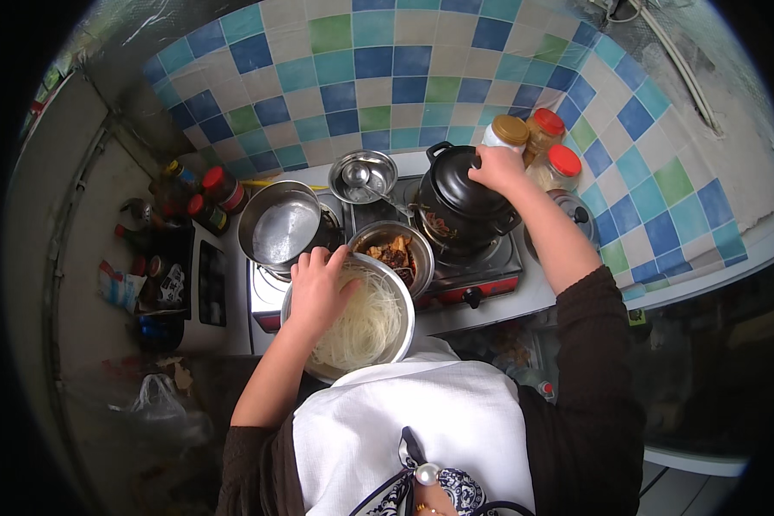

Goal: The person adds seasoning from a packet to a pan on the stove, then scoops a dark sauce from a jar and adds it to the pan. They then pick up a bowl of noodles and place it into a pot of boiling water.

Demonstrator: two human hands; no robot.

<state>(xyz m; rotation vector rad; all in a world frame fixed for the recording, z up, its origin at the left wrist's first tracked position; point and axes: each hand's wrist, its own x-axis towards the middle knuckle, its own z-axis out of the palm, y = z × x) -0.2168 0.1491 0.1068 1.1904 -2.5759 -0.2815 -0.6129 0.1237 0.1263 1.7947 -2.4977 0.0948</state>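
My left hand (319, 287) grips the far left rim of a large metal bowl (409, 322), its thumb over the inside. Pale, thin noodles (361, 322) lie in the bowl, which is close against my white apron. My right hand (498, 169) is on the top of a black pot lid (455, 177), its fingers closed where the knob would be; the knob itself is hidden. The lid sits on a black clay-look pot (442, 222) with a flower pattern, standing on the right burner. Beyond the noodle bowl is a smaller metal bowl (426, 258) of reddish-brown food (395, 255).
An uncovered metal pot (280, 222) stands on the left burner of the gas stove (490, 274). Behind, a metal bowl (387, 169) holds a ladle (361, 177). Red-lidded jars (562, 164) crowd the right corner. Sauce jars (222, 188) stand at left, near a white appliance (209, 287).
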